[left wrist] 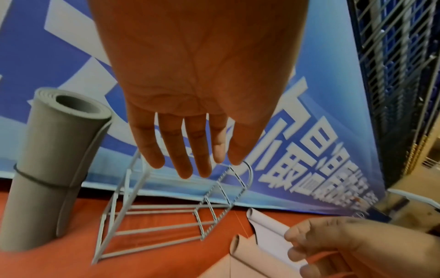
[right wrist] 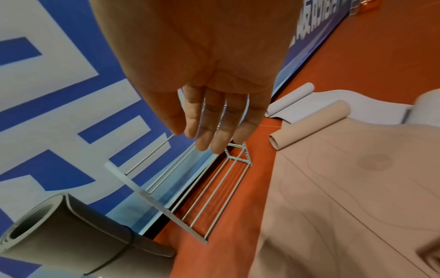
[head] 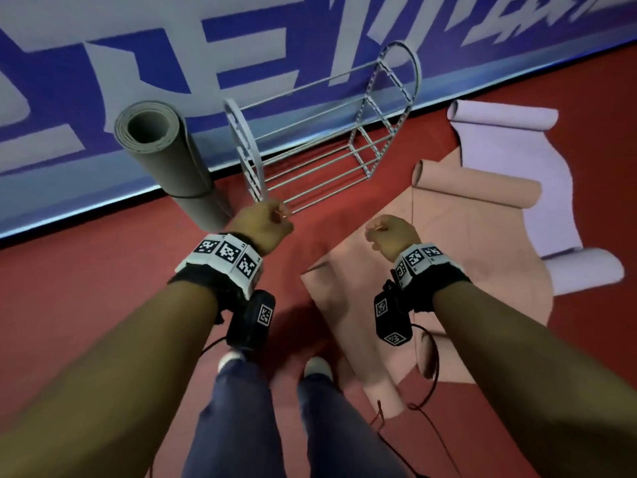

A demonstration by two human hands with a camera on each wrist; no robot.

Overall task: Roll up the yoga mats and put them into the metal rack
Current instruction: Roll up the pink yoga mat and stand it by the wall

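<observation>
Both hands empty, left hand (head: pixel 265 225) and right hand (head: pixel 393 236) grip released; pink mat (head: pixel 444 243) flat on floor right of metal rack (head: pixel 320 132): start at near edge, roll tight and square.

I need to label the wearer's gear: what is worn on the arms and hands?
Both forearms are bare, no sleeves or gloves. The left wrist band and right wrist band are black with white square-code tags; black tagged camera boxes hang beneath, trailing thin cables.

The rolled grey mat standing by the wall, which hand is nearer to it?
Left. The left hand hovers just right of the grey mat; the right hand hangs farther right, over the pink mat.
</observation>
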